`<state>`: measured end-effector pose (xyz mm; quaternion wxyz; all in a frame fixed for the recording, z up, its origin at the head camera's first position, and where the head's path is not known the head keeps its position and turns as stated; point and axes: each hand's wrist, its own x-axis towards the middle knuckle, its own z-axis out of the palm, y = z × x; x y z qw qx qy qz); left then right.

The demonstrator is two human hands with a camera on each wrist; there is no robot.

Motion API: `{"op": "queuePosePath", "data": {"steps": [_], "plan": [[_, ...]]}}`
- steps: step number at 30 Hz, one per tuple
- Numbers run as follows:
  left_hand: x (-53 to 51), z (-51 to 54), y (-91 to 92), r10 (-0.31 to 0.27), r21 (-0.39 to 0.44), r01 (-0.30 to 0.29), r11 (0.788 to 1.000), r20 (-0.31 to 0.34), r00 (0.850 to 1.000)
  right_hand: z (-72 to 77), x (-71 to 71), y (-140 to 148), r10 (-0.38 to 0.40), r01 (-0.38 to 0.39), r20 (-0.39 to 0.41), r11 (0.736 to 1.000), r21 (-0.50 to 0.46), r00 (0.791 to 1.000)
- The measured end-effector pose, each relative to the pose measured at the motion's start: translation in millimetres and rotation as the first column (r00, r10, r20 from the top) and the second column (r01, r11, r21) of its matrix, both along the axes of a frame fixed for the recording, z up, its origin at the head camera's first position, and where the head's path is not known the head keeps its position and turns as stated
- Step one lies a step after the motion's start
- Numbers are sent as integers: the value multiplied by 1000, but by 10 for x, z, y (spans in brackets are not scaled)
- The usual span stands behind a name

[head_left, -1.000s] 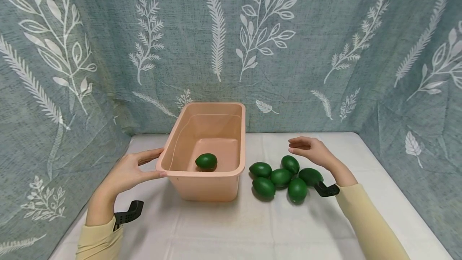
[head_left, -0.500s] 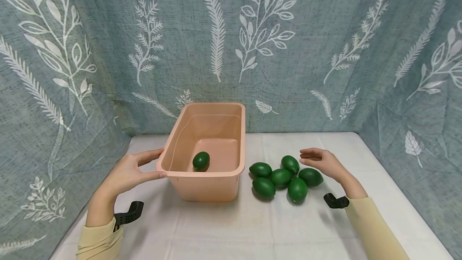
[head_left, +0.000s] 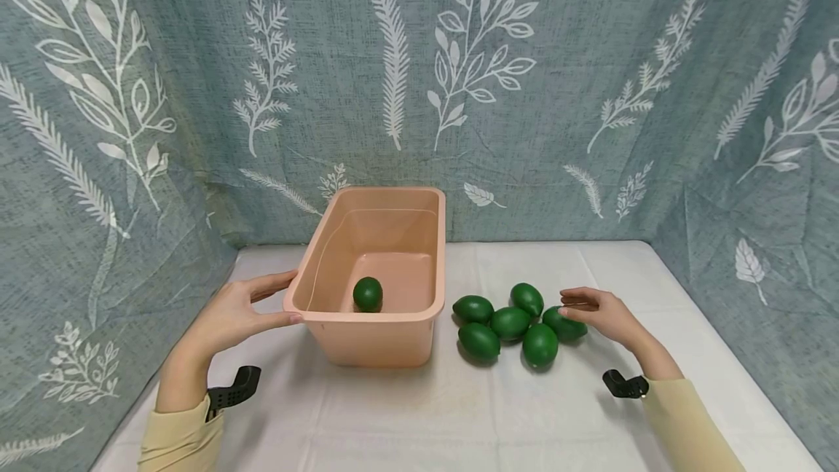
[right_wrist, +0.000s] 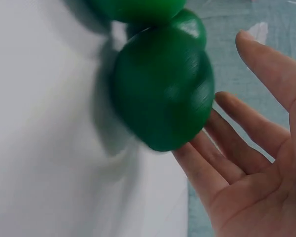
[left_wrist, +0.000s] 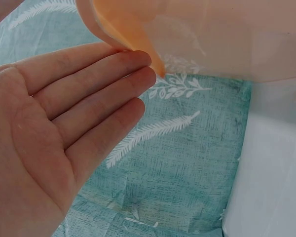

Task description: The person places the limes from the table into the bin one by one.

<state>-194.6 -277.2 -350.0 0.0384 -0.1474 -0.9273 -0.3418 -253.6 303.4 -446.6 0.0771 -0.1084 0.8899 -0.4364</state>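
Observation:
My left hand (head_left: 226, 312) touches the near left corner of a pink bin (head_left: 380, 337), thumb and fingers straight at its rim; the left wrist view shows the extended fingers (left_wrist: 103, 94) against the bin. One green fruit (head_left: 368, 295) lies inside the bin. Right of it, several green fruits sit in a cluster on the table. My right hand (head_left: 609, 319) is at the rightmost fruit (head_left: 562, 324), fingers relaxed and spread, partly covering it. In the right wrist view a large green fruit (right_wrist: 163, 89) is beside the fingers (right_wrist: 237, 143); contact cannot be told.
A white cloth covers the table (head_left: 393, 421). Blue-green curtains (head_left: 557, 93) with white leaf patterns stand behind it and at both sides. Dark devices are strapped to the left wrist (head_left: 234, 388) and the right wrist (head_left: 625, 384).
My right hand has moved right and toward the near edge, down to the rightmost fruit. The fruit in the bin has rolled and turned. The left hand and bin have stayed in place.

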Motion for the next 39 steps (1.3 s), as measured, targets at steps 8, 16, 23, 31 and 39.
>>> {"op": "queuePosePath", "data": {"steps": [8,16,23,31,39], "plan": [[-12,4,-1,7,-19,-7,1000,8,1000,-92,48,76,-21,21,18,999,39,1000],[4,33,7,3,-20,-3,1000,16,1000,-123,87,64,-21,20,35,1000,18,999],[9,41,11,1,-17,-1,1000,25,1000,-123,73,29,-9,9,32,1000,11,999],[0,25,0,3,-9,-2,1000,32,999,-173,49,34,-30,29,39,999,26,999],[10,19,6,-4,-3,4,1000,8,1000,-189,50,31,-37,36,33,999,28,999]]}}
